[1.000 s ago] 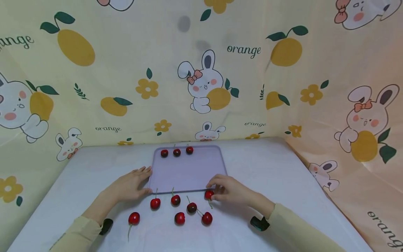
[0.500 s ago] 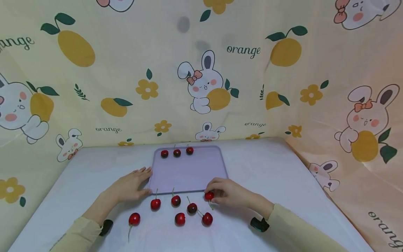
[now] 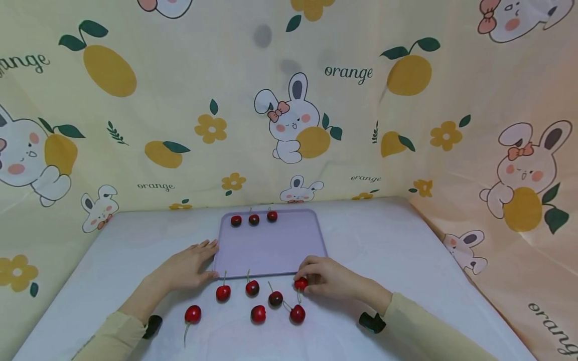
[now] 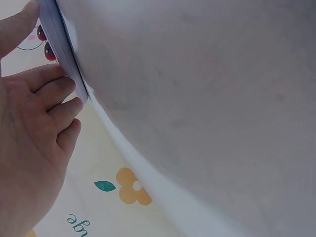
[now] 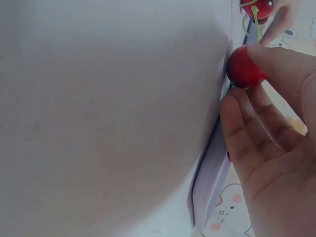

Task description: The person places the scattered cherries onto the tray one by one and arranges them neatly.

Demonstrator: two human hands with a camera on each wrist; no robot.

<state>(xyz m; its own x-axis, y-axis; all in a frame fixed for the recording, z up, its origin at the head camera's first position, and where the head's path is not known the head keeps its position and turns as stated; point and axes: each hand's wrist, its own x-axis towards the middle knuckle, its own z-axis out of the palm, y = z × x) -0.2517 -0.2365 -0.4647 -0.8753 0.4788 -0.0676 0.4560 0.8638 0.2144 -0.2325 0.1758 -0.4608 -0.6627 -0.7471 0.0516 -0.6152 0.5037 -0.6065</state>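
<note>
My right hand [image 3: 331, 276] pinches a red cherry [image 3: 300, 285] between thumb and fingers, just off the near right corner of a lilac tray [image 3: 275, 248]. In the right wrist view the thumb presses on this cherry [image 5: 244, 68], and its green stem points away from the palm. My left hand [image 3: 187, 265] lies along the tray's left side with fingers extended, fingertips and thumb against its edge. The left wrist view has those fingers [image 4: 61, 89] at the tray's rim [image 4: 64, 47]. Three cherries [image 3: 254, 219] sit in a row along the tray's far edge.
Several loose cherries [image 3: 275, 299] lie on the white table [image 3: 375, 240] in front of the tray, most with stems. One cherry [image 3: 192, 314] is off to the left, by my left forearm. A patterned cloth [image 3: 352, 110] hangs behind the table.
My right hand has closed its fingers on the cherry and drawn it slightly nearer, off the tray's front edge. The left hand has stayed in place.
</note>
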